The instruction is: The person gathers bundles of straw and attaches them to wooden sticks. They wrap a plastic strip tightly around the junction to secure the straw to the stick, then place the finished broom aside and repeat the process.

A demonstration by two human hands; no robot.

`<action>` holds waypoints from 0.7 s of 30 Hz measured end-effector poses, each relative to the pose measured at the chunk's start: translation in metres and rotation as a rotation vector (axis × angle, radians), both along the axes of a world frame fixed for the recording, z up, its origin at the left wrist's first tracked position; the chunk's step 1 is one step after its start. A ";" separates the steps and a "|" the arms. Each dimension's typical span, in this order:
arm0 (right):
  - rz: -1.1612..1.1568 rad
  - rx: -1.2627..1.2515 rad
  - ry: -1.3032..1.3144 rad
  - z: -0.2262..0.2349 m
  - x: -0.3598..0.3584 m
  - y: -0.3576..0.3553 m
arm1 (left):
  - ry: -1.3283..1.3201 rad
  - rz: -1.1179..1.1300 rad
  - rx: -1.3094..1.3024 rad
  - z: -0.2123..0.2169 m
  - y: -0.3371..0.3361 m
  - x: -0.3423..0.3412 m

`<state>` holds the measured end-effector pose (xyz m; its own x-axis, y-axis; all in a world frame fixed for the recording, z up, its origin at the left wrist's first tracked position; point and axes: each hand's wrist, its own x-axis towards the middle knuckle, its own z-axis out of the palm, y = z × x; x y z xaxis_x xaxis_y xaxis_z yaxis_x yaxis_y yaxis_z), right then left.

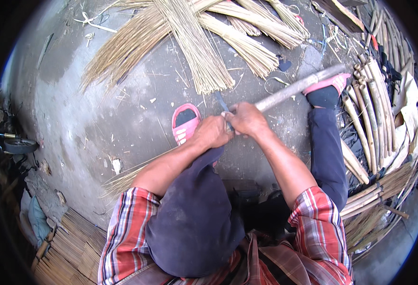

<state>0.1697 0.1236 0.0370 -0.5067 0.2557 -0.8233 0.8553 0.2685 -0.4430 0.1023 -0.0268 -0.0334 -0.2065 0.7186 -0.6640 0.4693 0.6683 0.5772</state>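
Note:
A pale wooden stick (298, 88) slants from the middle of the view up to the right, over the concrete floor. My right hand (248, 118) is closed around its near end. My left hand (212, 131) sits close against the right hand and grips a thin dark blue strap (221, 102) that rises from between the two hands. Both hands touch at the stick's end. Whether the strap is wound on the stick is hidden by my fingers. My knees in dark trousers and pink sandals (185, 123) frame the hands.
Bundles of thin straw-coloured sticks (204, 42) fan out on the floor ahead. Bamboo poles (372, 114) lie stacked at the right. More stick bundles (71, 247) lie at the lower left, next to a bicycle wheel (19, 145).

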 end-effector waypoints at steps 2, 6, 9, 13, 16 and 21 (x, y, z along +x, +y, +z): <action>0.028 0.026 0.072 -0.012 -0.008 -0.005 | -0.020 0.026 0.053 -0.001 -0.003 0.002; -0.369 -0.303 0.184 -0.010 0.017 -0.005 | -0.118 0.048 0.068 -0.002 -0.005 0.000; -0.538 -0.299 0.438 0.004 0.056 -0.024 | -0.211 -0.025 0.176 -0.006 0.000 -0.004; -0.562 -0.240 0.184 -0.001 0.098 -0.043 | -0.132 0.064 0.139 0.000 -0.003 -0.006; -0.520 -0.172 0.302 -0.017 0.103 -0.051 | 0.085 0.086 0.097 0.008 -0.007 -0.006; -0.702 -0.311 0.273 -0.022 0.080 -0.053 | 0.162 0.042 0.023 0.013 -0.006 -0.001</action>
<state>0.2493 0.0708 0.0148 -0.5062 0.3684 -0.7798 0.6299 -0.4597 -0.6261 0.1010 -0.0326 -0.0204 -0.3393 0.7216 -0.6035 0.5292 0.6768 0.5117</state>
